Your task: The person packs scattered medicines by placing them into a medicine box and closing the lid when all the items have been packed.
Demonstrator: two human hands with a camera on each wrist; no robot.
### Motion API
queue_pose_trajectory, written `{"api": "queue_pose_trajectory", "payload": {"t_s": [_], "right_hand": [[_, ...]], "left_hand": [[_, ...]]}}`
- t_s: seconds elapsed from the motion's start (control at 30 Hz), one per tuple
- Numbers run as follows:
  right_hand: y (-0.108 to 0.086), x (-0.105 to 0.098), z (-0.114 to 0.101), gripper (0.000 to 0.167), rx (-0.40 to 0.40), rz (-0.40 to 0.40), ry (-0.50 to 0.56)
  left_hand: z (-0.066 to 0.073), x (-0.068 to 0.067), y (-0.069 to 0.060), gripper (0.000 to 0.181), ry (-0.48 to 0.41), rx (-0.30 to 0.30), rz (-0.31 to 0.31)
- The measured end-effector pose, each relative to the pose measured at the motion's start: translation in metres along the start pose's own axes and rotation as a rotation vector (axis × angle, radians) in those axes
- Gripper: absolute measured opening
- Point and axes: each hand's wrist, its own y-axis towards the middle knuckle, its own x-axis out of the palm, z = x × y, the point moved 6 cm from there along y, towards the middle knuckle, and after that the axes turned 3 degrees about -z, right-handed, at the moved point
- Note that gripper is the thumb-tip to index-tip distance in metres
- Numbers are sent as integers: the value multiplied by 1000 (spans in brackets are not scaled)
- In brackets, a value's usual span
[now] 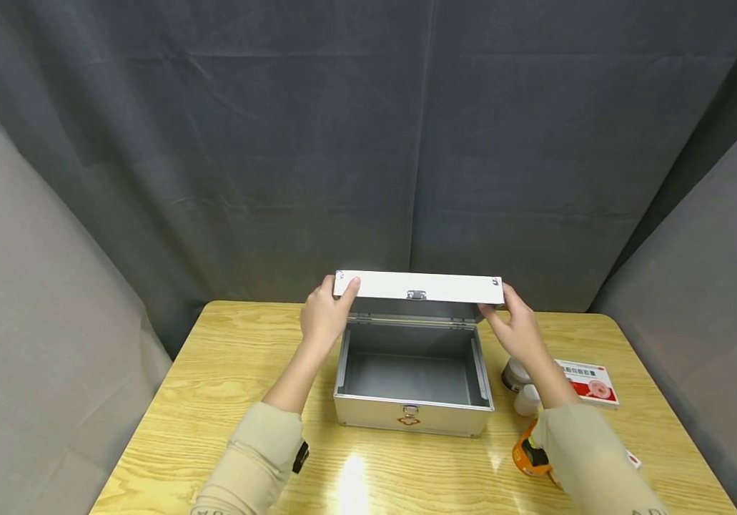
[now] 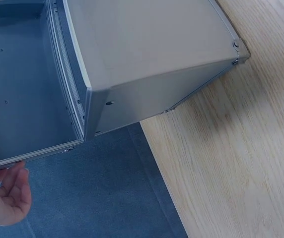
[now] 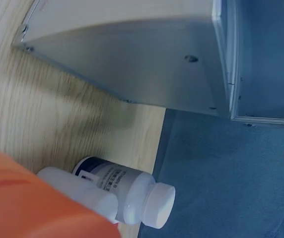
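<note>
A: Gripping what, with each hand?

B: With the left hand (image 1: 328, 315), gripping the raised lid (image 1: 452, 287) by its left corner, thumb on the front face. With the right hand (image 1: 522, 336), holding the right corner, thumb at the lower edge.

A: And where to find the aluminium case (image 1: 368, 412)?

B: On the wooden table (image 1: 233, 379), upright, tilted open at its rear hinges (image 1: 461, 324), grey interior in view. On its front wall, a latch (image 1: 410, 411) and a red emblem (image 1: 409, 422).

A: Near what else?

B: To the right, a labelled pill bottle (image 3: 132, 191) next to a small white bottle (image 1: 526, 402); nearer the front, an orange container (image 1: 520, 458); farther right, a flat white-and-red box (image 1: 596, 386). Behind, a dark grey curtain (image 1: 310, 143).

A: Anything in the way?

B: Yes: the right forearm (image 1: 551, 383), across the box's left part; the right sleeve (image 1: 590, 436) and a dark wrist device (image 1: 535, 456), over the orange container. Past that sleeve, only a white-and-red corner (image 1: 633, 459), too hidden to name.

A: Anything extra from the wrists?

B: From the left, the lid's hollow underside and the case's left side. From the right, printed label text and a blurred orange shape (image 3: 37, 203) up close. Only from the head: latch, emblem and box.
</note>
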Motion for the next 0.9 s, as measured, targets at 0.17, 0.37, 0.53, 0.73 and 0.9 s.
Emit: {"api": "queue_pose_trajectory", "payload": {"t_s": [0.17,0.37,0.53,0.73,0.9], "right_hand": [[3,3,3,41,-8,-63,-117],[8,8,8,46,41,-185,-237],[12,9,9,42,-11,-185,-260],[14,10,9,39,-44,-176,-255],[16,10,8,36,-40,-148,-266]], "left_hand": [[0,0,2,68,8,0,5],[-1,0,3,67,-15,0,17],[-2,1,4,64,-27,4,18],[-5,1,3,66,-15,29,39],[-6,0,-2,64,-42,145,114]]}}
